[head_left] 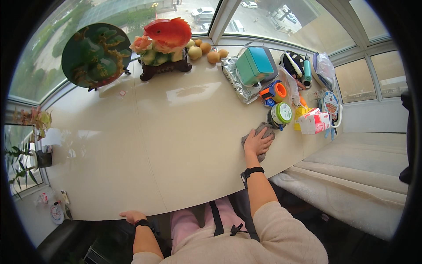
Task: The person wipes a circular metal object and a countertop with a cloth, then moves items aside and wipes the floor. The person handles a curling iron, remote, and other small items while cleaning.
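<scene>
A crumpled grey-brown cloth (264, 130) lies on the glossy cream tabletop (189, 132), towards the right. My right hand (257, 143) presses down on it, fingers closed over its folds and a black band at the wrist. Cloth shows on both sides of the hand. At the near edge of the table, left of my body, rests my left hand (133, 216). It holds nothing that I can see; a finger stretches to the left along the edge, and the other fingers are partly hidden.
Just beyond the cloth stand a green-lidded jar (281, 113), an orange tape roll (279, 91) and red-and-white boxes (315, 122). A teal box (255, 66) is behind them. Along the window sit a red fish ornament (168, 35), round fruits (194, 53) and a dark round plaque (96, 55).
</scene>
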Tool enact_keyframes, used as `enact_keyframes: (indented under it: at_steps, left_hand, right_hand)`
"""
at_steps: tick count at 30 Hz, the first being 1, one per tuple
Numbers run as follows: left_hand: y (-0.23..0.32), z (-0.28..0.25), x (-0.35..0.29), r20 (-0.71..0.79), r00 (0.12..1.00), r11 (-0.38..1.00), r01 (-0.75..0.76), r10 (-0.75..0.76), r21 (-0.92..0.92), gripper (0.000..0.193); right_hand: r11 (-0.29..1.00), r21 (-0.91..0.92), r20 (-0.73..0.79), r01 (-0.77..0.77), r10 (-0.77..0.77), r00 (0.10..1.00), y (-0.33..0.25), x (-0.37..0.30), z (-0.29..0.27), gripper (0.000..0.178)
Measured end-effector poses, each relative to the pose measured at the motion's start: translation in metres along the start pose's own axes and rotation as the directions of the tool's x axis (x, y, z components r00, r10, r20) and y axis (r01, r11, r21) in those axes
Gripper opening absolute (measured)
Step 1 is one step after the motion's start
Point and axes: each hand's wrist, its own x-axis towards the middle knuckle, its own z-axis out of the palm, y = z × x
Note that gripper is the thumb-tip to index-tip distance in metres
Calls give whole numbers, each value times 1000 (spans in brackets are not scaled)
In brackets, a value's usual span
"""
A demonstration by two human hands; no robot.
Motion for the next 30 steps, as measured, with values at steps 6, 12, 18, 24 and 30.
enact_keyframes:
  at_steps: [6,12,18,24,30]
  left_hand:
    - [-2,6,11,-13,1000,1000,-15,15,-14,90]
    - [-3,4,9,-28,999,999,-31,32,23,88]
    - [-8,12,23,-90,994,998,-59,58,-8,83]
    - [-17,19,36,-112,992,995,-64,55,-81,76]
    - [-11,17,25,-74,997,991,-40,31,-128,82]
  right_hand:
    - [917,40,10,397,-398,917,-143,-70,20,74]
    - [775,50,-106,630,-623,775,-177,-45,19,71]
    - [615,135,-115,777,-769,629,-257,-75,37,65]
    - [156,320,-125,935,-971,204,-263,-206,24,55]
    - [-413,575,-138,706,-900,-414,-154,-296,7,41]
